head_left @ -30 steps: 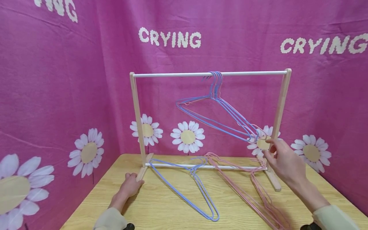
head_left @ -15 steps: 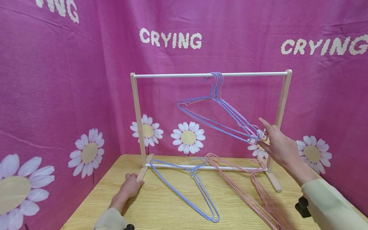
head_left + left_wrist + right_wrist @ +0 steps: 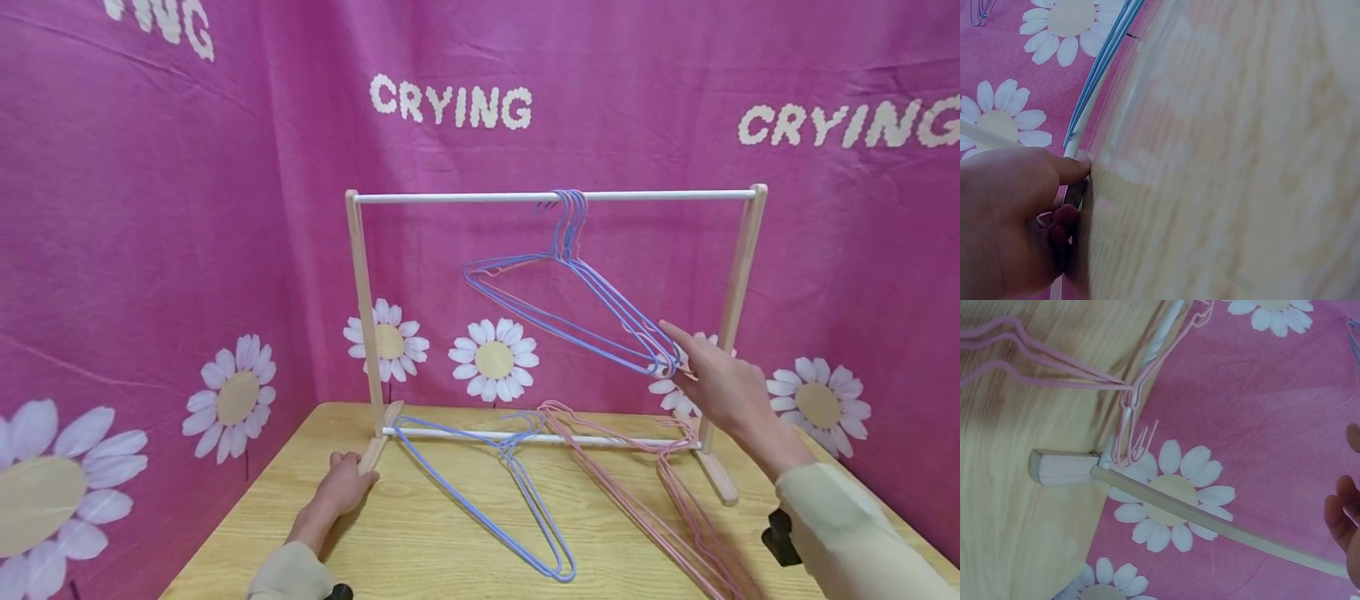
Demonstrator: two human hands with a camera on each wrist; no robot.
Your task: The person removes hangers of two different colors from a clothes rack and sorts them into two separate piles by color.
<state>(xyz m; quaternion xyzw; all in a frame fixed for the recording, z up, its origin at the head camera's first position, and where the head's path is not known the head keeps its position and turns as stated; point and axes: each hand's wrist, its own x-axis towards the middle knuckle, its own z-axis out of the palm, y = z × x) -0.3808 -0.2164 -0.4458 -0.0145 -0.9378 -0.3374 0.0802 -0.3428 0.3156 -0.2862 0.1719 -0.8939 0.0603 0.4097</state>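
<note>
My left hand (image 3: 341, 483) grips the left wooden foot (image 3: 372, 455) of a small clothes rack, thumb on top and fingers curled below it in the left wrist view. Several blue and pink wire clothes hangers (image 3: 576, 217) hang bunched near the middle of the rack's white top rail (image 3: 465, 198). At their lower right corners is my right hand (image 3: 723, 387), its index finger straight along the hangers' edge and its thumb underneath. Only fingertips (image 3: 1335, 512) of that hand show at the edge of the right wrist view.
Blue hangers (image 3: 508, 446) lean on the low rail, lower ends on the wooden table (image 3: 420, 542). To their right lie several pink hangers (image 3: 666, 455), near the rack's right foot (image 3: 722, 482). A pink flowered cloth (image 3: 630, 100) stands behind and at both sides.
My right hand let go of a pink hanger's corner, then straightened its index finger and moved left against the bunch, whose right corners now sit closer together. The left hand stays on the foot.
</note>
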